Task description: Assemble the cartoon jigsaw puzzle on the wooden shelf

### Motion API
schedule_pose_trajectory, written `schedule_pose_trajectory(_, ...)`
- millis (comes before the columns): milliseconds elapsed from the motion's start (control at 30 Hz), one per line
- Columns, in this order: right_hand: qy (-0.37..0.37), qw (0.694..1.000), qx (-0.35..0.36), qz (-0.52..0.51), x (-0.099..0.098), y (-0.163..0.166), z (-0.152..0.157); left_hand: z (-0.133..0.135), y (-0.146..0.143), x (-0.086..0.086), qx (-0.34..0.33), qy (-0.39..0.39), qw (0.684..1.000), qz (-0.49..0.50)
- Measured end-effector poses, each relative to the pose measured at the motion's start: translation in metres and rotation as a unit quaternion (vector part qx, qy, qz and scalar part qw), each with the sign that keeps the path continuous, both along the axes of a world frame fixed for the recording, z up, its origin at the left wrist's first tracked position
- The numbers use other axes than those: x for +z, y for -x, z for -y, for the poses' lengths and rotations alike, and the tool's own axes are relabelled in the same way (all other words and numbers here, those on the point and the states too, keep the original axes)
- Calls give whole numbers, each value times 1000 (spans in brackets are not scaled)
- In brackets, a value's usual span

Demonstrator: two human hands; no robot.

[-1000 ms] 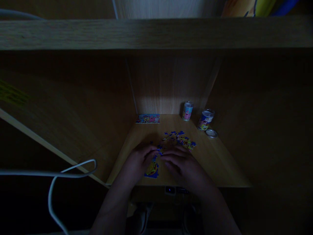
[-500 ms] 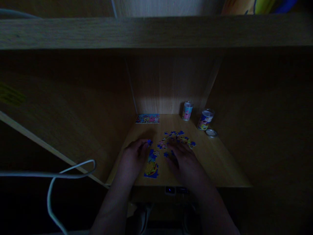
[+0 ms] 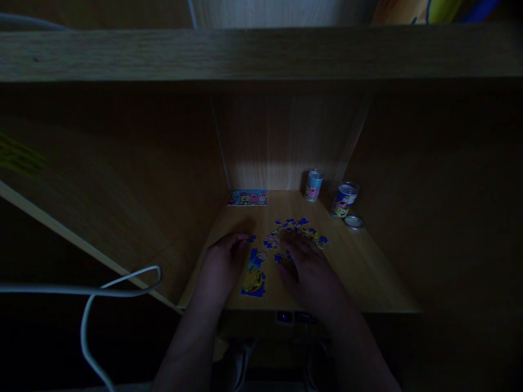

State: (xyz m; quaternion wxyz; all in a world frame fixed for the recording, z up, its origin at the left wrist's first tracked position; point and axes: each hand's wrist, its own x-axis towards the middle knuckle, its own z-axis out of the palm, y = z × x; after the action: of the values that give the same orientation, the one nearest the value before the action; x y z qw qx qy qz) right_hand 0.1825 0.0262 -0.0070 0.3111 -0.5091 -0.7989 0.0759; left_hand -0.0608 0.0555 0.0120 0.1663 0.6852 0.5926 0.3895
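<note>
Between the thumb and fingertips of my left hand (image 3: 223,261) is a small blue puzzle piece (image 3: 253,238), pinched just above the wooden surface. A partly joined strip of puzzle (image 3: 253,276) with a burger picture lies to the right of that hand, and a pale loose piece (image 3: 262,255) touches or nearly touches its upper right. My right hand (image 3: 308,267) rests over the near side of a spread of loose puzzle pieces (image 3: 272,239), thumb and fingers apart. Its fingers hide some pieces. One blue piece (image 3: 278,257) lies beside its thumb.
A cartoon picture card (image 3: 247,198) lies at the back left. Two printed cans (image 3: 313,186) (image 3: 344,200) stand at the back right, a round metal lid (image 3: 353,222) near them. Side panels and an overhead shelf (image 3: 261,54) enclose the space. A white cable (image 3: 118,293) hangs at left.
The blue piece in my left fingers has turned and shows less of its face. My right hand has hardly moved. The whole view has shifted very slightly.
</note>
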Motion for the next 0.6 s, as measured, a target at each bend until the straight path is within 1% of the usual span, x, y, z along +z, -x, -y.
schedule_pose_trajectory(267, -4, 1000, 1, 13, 0, 0, 0, -5, 4, -6, -1, -30, 999, -25)
schedule_pose_trajectory(467, -4, 999, 22, 32, 1, -1, 1, -4, 3, -5, -14, -44, 999, -25)
schedule_pose_trajectory(600, 10, 998, 36, 60, 1, -1, 3, -4, 3, -3, -31, -48, 998, -27)
